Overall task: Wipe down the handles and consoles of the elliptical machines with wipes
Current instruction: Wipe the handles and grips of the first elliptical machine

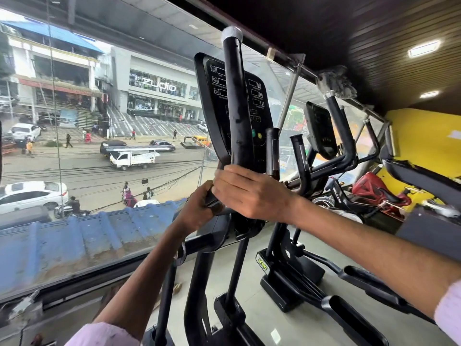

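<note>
We find both hands low on the near elliptical's upright handle: left hand gripping it, right hand laid flat, fingers straight. No wipe visible. Console behind handle; second machine apparently untouched.

Place: a gym, upstairs, looking down on a busy street.
Machines: an elliptical's black console and upright handle right in front, a second elliptical lined up beside it, a red machine further along.
Window: a big glass pane runs along the row, with cars, walkers and shopfronts below.
Room: a yellow wall at the far end, a dark slatted ceiling with lit panels, a glossy pale floor.
</note>
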